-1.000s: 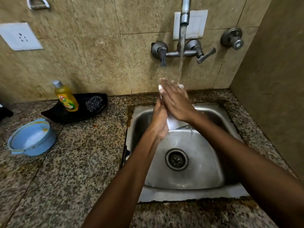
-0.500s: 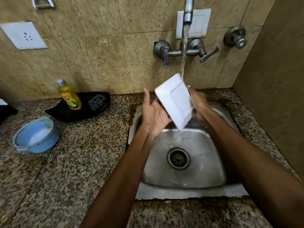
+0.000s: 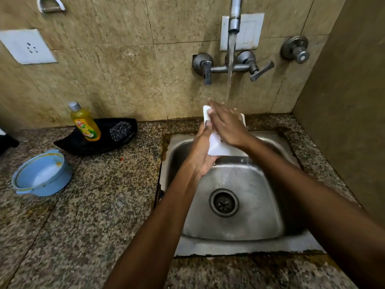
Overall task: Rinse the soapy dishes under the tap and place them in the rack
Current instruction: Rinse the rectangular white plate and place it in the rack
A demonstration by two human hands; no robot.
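Observation:
A white square plate [image 3: 216,146] is held over the steel sink [image 3: 235,232], under the water running from the tap [image 3: 234,19]. My left hand [image 3: 201,152] grips the plate's left edge, thumb on its rim. My right hand [image 3: 228,124] lies flat on the plate's face with straight fingers, right where the stream lands, and it hides most of the plate. A blue bowl [image 3: 42,174] with a stained rim stands on the counter at the far left. No rack is in view.
A black tray [image 3: 83,144] by the wall carries a yellow dish-soap bottle [image 3: 85,124] and a steel scrubber [image 3: 120,130]. The granite counter [image 3: 87,215] surrounds the sink. Mixer handles [image 3: 233,66] stick out above the hands. A side wall [image 3: 350,101] closes off the right.
Half a second ago the plate stood tilted with its underside toward me, a hand on each edge. Now it has turned over, and my right hand lies flat on its face.

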